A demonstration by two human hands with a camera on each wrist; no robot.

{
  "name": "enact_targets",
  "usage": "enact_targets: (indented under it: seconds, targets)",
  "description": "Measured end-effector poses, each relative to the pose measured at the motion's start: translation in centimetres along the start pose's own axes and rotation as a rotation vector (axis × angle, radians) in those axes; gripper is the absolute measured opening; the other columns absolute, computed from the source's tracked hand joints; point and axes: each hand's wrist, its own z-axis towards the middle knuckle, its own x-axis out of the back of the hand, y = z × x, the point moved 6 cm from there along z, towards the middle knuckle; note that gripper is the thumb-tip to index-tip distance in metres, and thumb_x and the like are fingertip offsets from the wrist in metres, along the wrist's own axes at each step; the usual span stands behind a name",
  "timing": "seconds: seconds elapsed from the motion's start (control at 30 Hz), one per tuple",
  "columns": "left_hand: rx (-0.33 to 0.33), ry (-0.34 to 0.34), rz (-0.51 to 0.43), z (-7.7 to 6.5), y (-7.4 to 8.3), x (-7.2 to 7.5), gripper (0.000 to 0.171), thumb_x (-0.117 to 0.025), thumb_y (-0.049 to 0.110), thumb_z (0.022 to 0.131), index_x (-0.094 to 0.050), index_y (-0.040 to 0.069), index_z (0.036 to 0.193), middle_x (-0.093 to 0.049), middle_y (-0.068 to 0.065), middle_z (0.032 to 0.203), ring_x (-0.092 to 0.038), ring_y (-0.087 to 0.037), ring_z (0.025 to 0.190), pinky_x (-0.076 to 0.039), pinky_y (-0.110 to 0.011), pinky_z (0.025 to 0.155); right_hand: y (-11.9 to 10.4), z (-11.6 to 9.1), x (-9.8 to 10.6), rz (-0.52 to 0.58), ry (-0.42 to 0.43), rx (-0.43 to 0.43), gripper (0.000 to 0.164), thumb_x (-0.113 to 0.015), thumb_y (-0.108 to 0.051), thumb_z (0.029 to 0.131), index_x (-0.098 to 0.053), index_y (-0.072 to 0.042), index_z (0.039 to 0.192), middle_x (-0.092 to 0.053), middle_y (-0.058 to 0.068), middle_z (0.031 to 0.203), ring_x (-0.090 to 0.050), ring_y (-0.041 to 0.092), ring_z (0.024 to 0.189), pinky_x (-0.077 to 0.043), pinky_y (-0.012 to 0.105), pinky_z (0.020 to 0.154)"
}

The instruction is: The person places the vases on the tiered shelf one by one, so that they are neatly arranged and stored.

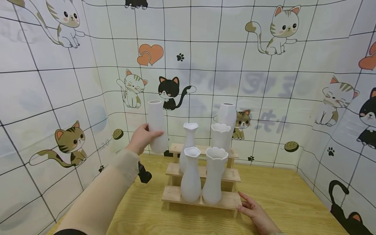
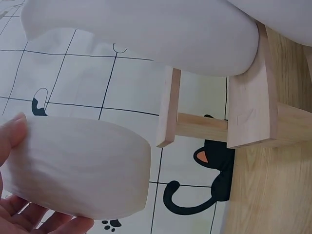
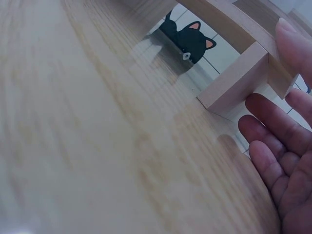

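My left hand [image 1: 144,137] grips a tall white vase [image 1: 157,125] by its side, thumb across the front. The vase is upright beyond the left end of a three-step wooden stand [image 1: 173,193]; its lower part shows large in the left wrist view. At the stand's front right corner, my right hand [image 1: 255,212] pinches the end of the lowest board [image 3: 280,80], thumb above and fingers at its end and below. On the lowest step stand a narrow-necked white vase [image 1: 191,182] and a scalloped-rim white vase [image 1: 212,182].
A second narrow-necked vase [image 1: 189,137] and another scalloped vase [image 1: 221,137] are on the middle step. One tall angular vase [image 1: 227,114] stands on the top step at right. The stand is on a wood-grain table [image 1: 264,186], with cat-print sheeting [image 1: 202,55] behind and at the sides.
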Motion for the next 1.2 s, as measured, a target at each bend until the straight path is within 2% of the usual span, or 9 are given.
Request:
enact_targets:
  seconds: [0.53,1.2]
  targets:
    - [-0.011,-0.032,-0.045,0.5,2.7,-2.7,0.070,-0.079,0.027,0.081,-0.043,0.004,0.136,-0.051,-0.013,0.132,-0.051,-0.031,0.118,-0.043,-0.049,0.099,0.1,0.0,0.1,-0.006,0.010,-0.004,0.073,-0.059,-0.026,0.097,-0.020,0.003,0.151,-0.052,0.025,0.130,-0.053,0.033,0.115,-0.034,0.058,0.099]
    - [-0.016,-0.035,-0.048,1.1,3.0,-5.0,0.069,-0.079,0.028,0.080,-0.044,0.006,0.136,-0.053,-0.012,0.129,-0.053,-0.030,0.115,-0.043,-0.050,0.098,0.1,0.1,0.0,-0.001,0.014,0.012,0.073,-0.061,-0.026,0.096,-0.021,0.004,0.150,-0.049,0.030,0.132,-0.051,0.036,0.118,-0.032,0.060,0.100]
